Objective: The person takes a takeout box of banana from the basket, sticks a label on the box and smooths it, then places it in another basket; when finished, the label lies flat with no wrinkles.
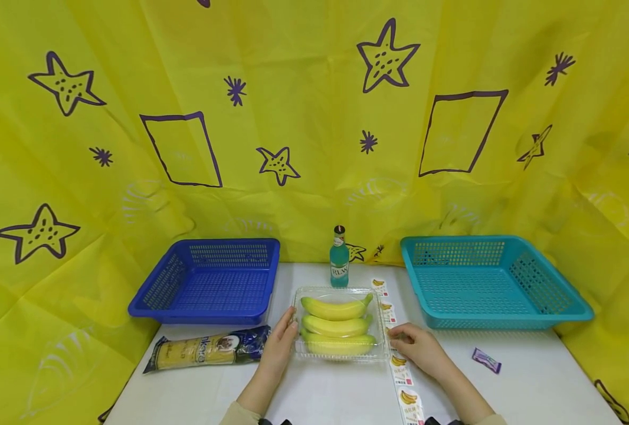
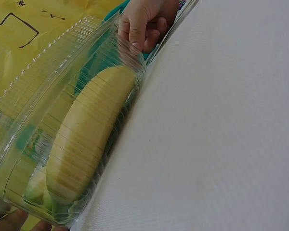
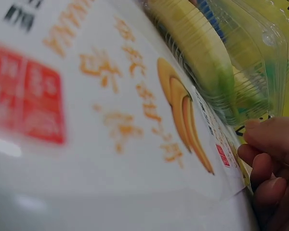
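Yellow printed curtain (image 1: 304, 106) behind; white desk (image 1: 341, 389) below. Turquoise basket (image 1: 505, 322) at right, blue basket (image 1: 197, 319) at left, nothing seen in either. Clear plastic box (image 1: 341, 358) mid-desk between the hands, lid down, bananas (image 1: 341, 326) inside. Strip of banana labels (image 1: 402, 375) runs along the box's right side. Pasta pack (image 1: 208, 350) lies just left of left hand (image 1: 281, 336). Left grip: fingers loose against box's left side, not wrapped round it. Right hand (image 1: 415, 348): grip narrow, thumb and index together at strip; can't tell if a label is pinched. Bottle (image 1: 339, 265) upright behind box. Small purple packet (image 1: 487, 360) far right.

Step, my read: getting a label off the strip, box steadied. Next move likely calls for a light fingertip peel without creasing.
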A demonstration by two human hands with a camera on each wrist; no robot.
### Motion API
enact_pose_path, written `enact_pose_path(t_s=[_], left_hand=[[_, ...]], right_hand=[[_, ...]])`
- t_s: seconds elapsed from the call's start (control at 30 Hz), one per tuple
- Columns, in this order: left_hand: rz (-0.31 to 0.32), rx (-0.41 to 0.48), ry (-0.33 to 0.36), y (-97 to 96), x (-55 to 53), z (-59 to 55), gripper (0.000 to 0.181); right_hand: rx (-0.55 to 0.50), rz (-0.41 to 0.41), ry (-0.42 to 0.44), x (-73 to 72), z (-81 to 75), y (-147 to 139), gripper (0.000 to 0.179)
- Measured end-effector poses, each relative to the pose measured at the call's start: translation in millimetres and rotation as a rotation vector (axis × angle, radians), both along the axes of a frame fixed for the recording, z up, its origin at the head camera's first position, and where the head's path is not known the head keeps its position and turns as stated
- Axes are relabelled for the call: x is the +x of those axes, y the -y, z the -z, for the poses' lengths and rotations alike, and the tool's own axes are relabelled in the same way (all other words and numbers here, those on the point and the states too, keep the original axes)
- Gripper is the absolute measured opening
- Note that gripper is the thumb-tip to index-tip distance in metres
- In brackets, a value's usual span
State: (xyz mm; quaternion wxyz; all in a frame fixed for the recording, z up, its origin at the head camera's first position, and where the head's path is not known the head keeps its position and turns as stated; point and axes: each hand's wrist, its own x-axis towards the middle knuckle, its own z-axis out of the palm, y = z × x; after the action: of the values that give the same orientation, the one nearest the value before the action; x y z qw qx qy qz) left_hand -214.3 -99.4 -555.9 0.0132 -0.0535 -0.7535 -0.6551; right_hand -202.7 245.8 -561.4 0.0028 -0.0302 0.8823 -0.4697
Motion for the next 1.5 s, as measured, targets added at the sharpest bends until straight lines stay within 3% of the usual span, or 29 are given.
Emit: enact_pose_path(t_s=[0.33,0.53,1.5], left_hand=[[0.003,0.022,0.016,0.5,1.0,-1.4,0.058],[0.014,0.03,0.02,1.0,1.9,-2.6,0.058],[0.005,0.012,0.017,0.7,2.3,-2.5,0.057]], right_hand=[[0.188,-0.044,-0.133,-1.4,2.8,8.5,0.019],[0.267,-0.051,-0.159,-1.8,3.6,11.2,0.022],[0.253,-0.088,-0.168,0.2,3.2,10.0,0.021]])
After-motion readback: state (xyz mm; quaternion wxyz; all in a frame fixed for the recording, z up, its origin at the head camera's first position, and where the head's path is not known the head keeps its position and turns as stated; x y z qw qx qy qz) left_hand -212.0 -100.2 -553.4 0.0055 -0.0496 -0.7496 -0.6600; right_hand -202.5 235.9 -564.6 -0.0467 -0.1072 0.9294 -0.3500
